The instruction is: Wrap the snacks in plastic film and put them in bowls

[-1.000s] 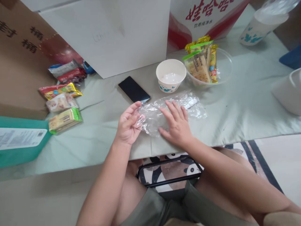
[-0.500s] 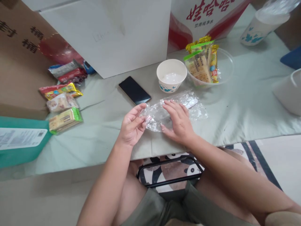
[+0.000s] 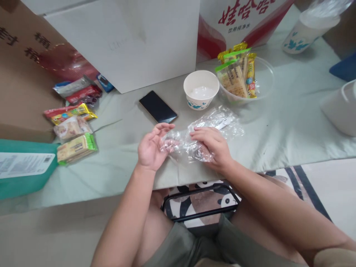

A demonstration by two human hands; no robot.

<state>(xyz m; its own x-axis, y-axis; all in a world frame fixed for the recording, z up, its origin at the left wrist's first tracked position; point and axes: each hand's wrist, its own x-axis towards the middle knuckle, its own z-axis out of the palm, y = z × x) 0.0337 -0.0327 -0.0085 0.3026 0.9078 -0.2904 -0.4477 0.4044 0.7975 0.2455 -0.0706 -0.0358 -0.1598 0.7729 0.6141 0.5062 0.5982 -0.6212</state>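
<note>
A crinkled clear plastic bag (image 3: pixel 183 146) lies between my two hands near the table's front edge. My left hand (image 3: pixel 152 148), palm turned up, holds the bag's left end; its fingers are curled and some show through the film. My right hand (image 3: pixel 215 150) is closed over the bag's middle, with film bunched beneath its fingers and palm. The bag's far part, with a white strip (image 3: pixel 224 123) in or on it, spreads toward a paper cup (image 3: pixel 200 104) that has something clear inside. A dark phone (image 3: pixel 158 106) lies just beyond my left hand.
A clear plastic bowl (image 3: pixel 269 87) with packaged crackers (image 3: pixel 232 79) stands right of the cup. Several snack packs (image 3: pixel 76 148) lie at left beside a teal container (image 3: pixel 27 185). Boxes (image 3: pixel 125 40) line the back. Another cup (image 3: pixel 297 40) and a white container (image 3: pixel 342 107) are at right.
My right hand has gone from lying spread over the bag to closing on it, drawing film toward me. My left hand's fingers have loosened from a pinch and slipped partly under the film.
</note>
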